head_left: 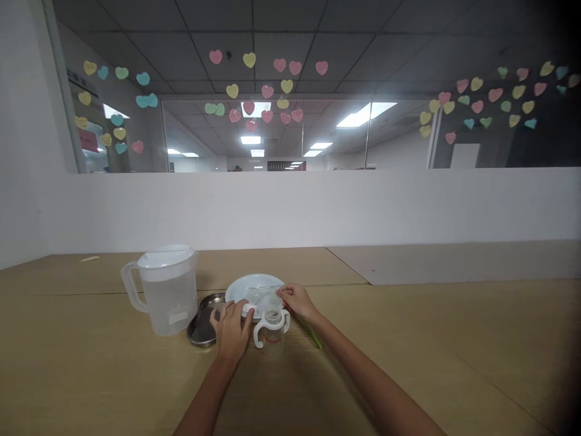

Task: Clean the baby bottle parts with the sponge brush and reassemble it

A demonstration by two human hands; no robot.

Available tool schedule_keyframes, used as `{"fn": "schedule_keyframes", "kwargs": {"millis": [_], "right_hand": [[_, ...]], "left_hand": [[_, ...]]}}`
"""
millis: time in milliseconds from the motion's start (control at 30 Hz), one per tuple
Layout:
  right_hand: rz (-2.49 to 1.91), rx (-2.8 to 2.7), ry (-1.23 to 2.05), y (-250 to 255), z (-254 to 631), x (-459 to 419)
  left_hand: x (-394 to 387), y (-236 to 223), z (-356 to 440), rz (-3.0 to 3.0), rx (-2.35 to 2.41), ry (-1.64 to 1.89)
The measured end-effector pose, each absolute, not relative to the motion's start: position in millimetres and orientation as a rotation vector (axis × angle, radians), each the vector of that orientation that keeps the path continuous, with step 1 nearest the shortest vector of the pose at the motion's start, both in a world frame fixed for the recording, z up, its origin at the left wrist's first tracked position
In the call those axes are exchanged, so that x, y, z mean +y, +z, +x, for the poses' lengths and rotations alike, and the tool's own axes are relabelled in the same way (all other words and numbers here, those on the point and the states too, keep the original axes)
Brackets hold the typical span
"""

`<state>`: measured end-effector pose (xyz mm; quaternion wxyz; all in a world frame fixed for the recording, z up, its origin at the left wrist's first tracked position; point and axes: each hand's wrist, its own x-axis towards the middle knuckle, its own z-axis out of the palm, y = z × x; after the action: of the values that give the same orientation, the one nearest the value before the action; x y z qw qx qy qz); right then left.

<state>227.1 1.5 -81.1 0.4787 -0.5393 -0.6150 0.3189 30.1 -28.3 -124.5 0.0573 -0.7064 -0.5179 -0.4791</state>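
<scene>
A clear baby bottle (273,335) with a white two-handled holder stands upright and uncapped between my hands. Behind it is a white plate (239,285) with clear and white pieces on it, too small to name. My left hand (232,330) reaches to the plate's near left edge, fingers apart, beside a small white piece (248,308). Over the plate's right side, the fingertips of my right hand (296,300) are pinched together at a thin, clear item whose kind I cannot make out. A green stick-like handle (314,336) lies under my right wrist.
At the left stands a translucent lidded pitcher (169,297) holding liquid. A metal kidney-shaped tray (200,330) lies between it and my left hand. The wooden table (431,339) meets a white wall (290,209) below a window with heart-shaped paper notes.
</scene>
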Motion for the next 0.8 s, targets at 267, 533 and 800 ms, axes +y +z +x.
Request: {"fn": "schedule_keyframes", "kwargs": {"millis": [267,533,800], "right_hand": [[-1.369,-1.589,0.633,-89,233,11],[-1.326,-1.584,0.494,-92,243,-28],[-1.242,-1.571,0.559,-106,240,-82]], "left_hand": [[-26,-130,32,-2.046,-1.512,-1.366],[-27,-119,20,-1.894,-1.507,-1.540],[25,-113,-93,-0.740,-1.867,-2.344]]}}
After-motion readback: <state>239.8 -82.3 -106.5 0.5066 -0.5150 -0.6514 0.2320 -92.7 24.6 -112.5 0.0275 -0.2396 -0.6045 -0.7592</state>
